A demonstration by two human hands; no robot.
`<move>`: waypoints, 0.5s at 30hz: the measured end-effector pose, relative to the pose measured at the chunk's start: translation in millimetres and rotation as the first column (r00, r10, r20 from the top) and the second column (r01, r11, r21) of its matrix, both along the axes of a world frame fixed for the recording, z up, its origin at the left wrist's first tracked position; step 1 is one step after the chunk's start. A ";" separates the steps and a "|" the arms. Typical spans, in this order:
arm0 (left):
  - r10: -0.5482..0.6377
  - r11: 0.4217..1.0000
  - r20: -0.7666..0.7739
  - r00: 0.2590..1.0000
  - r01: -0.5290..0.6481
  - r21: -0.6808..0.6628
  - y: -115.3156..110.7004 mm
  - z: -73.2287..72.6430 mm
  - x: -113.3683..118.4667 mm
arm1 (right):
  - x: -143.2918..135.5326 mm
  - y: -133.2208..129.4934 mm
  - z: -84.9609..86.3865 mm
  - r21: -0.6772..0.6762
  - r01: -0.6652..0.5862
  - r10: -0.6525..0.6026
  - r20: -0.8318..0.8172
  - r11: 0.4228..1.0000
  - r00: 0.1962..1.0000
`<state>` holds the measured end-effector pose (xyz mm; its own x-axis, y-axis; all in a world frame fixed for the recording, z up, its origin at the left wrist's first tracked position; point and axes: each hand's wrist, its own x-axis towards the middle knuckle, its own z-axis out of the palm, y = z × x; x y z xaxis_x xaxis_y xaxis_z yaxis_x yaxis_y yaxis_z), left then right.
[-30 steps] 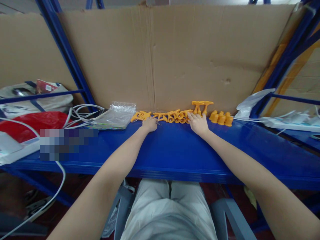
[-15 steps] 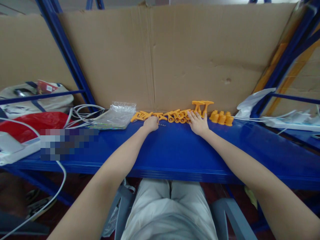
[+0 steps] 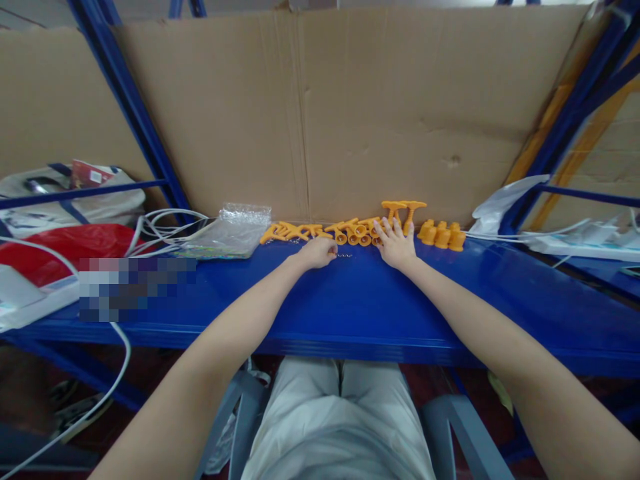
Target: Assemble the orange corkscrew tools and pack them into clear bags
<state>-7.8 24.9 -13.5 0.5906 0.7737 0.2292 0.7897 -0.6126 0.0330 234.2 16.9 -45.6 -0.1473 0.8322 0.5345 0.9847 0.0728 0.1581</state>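
Observation:
Pinched in my left hand (image 3: pixel 319 253) is a small thin metal spring (image 3: pixel 345 255), its wavy length sticking out to the right just above the blue tabletop. My right hand (image 3: pixel 396 245) lies with fingers spread at the right end of a pile of yellow hollow plastic pieces (image 3: pixel 356 233), its fingertips touching them. Just behind those fingers two yellow T-shaped handles (image 3: pixel 411 212) stand upright. More yellow handles (image 3: pixel 285 231) lie flat behind and left of my left hand. Several short yellow caps (image 3: pixel 442 235) stand to the right of my right hand.
A clear plastic-wrapped stack (image 3: pixel 225 233) lies left of the yellow parts. White cables (image 3: pixel 170 217), a red bag (image 3: pixel 75 247) and a white power strip (image 3: pixel 45 303) are farther left. Cardboard (image 3: pixel 380 107) walls the back. White plastic (image 3: pixel 507 203) lies by the right blue post (image 3: pixel 555 127).
My left hand has moved right and slightly toward me, carrying the spring away from the lying handles. My right hand stays almost in place.

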 end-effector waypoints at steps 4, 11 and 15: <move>-0.070 0.998 0.035 0.997 0.069 0.013 3.7 -3.5 1.9 | -1.9 -0.6 4.6 0.006 0.006 -0.006 -0.018 1.000 1.000; -0.093 0.996 0.055 0.994 0.093 0.004 6.7 -5.4 -0.1 | 3.3 5.6 4.0 0.030 -0.005 0.006 -0.038 1.000 0.999; -0.104 0.995 0.069 0.992 0.104 0.001 6.7 -5.3 -0.3 | 3.0 3.8 6.3 0.025 0.030 -0.029 -0.019 0.999 0.999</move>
<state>-8.1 31.7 -18.8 0.6508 0.7096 0.2701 0.7175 -0.6911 0.0870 237.3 20.7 -39.2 -0.1129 0.8225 0.5574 0.9892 0.0399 0.1414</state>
